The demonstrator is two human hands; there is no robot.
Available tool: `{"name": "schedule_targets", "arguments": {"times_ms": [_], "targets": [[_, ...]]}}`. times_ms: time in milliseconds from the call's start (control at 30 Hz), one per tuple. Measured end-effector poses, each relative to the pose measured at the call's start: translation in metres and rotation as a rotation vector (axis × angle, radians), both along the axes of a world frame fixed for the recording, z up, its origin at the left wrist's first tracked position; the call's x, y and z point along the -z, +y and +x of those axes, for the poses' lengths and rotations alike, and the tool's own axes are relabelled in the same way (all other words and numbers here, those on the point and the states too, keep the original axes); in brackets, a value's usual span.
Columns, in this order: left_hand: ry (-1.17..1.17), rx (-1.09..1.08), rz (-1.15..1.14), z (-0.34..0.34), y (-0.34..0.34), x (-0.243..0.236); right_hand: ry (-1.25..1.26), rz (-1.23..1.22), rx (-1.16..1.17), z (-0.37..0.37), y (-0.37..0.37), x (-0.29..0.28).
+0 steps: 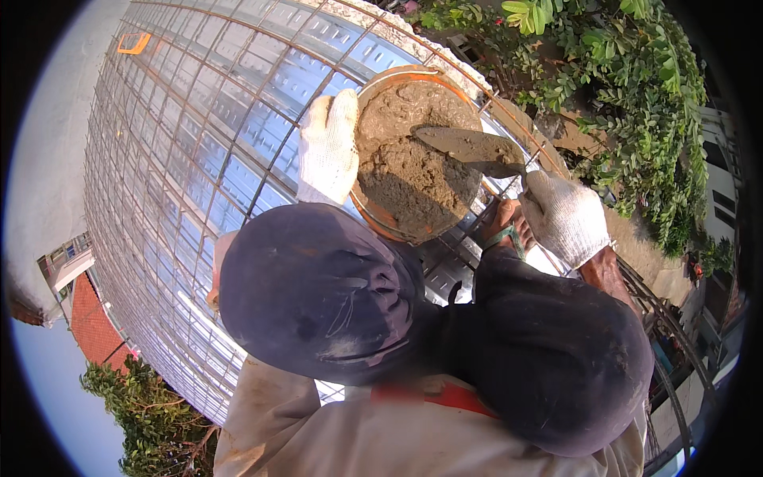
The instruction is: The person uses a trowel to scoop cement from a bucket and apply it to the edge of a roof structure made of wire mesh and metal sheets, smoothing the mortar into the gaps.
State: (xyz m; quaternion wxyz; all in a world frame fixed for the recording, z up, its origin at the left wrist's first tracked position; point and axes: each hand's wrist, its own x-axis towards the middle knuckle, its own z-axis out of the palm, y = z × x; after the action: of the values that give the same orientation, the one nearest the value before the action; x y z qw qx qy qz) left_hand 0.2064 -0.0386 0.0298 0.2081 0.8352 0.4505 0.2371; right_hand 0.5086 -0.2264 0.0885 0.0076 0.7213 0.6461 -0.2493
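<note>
Overhead, in the head view, a grey-brown, mud-coated metal trowel (pixel 477 148) lies across the right part of a round orange bucket (pixel 380 220) of wet grey-brown mortar (pixel 417 179); its long axis runs nearly crosswise, tip pointing left and slightly away from the person; the white-gloved right hand (pixel 566 219), fingers curled together, grips its handle end; the white-gloved left hand (pixel 329 147) rests at the bucket's left rim, fingers close together, though I cannot tell whether they pinch it; the step in hand seems to be working the mortar; the next move likely calls for a steadied bucket and a firm, level blade.
</note>
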Motion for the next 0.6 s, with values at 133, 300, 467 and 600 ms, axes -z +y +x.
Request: {"name": "schedule_targets", "arguments": {"times_ms": [133, 300, 467, 600], "targets": [[0.067, -0.052, -0.076, -0.004, -0.004, -0.012, -0.154, 0.112, -0.167, -0.005, 0.034, -0.001], [0.062, -0.065, 0.003, -0.002, -0.011, -0.01, -0.275, 0.085, -0.379, -0.004, 0.039, -0.017], [-0.019, -0.177, -0.044, 0.002, -0.01, -0.001, -0.141, -0.021, -0.504, -0.014, 0.046, -0.024], [-0.186, -0.241, -0.221, 0.0, -0.006, -0.002, 0.059, -0.132, -0.565, -0.023, 0.055, -0.03]]}}
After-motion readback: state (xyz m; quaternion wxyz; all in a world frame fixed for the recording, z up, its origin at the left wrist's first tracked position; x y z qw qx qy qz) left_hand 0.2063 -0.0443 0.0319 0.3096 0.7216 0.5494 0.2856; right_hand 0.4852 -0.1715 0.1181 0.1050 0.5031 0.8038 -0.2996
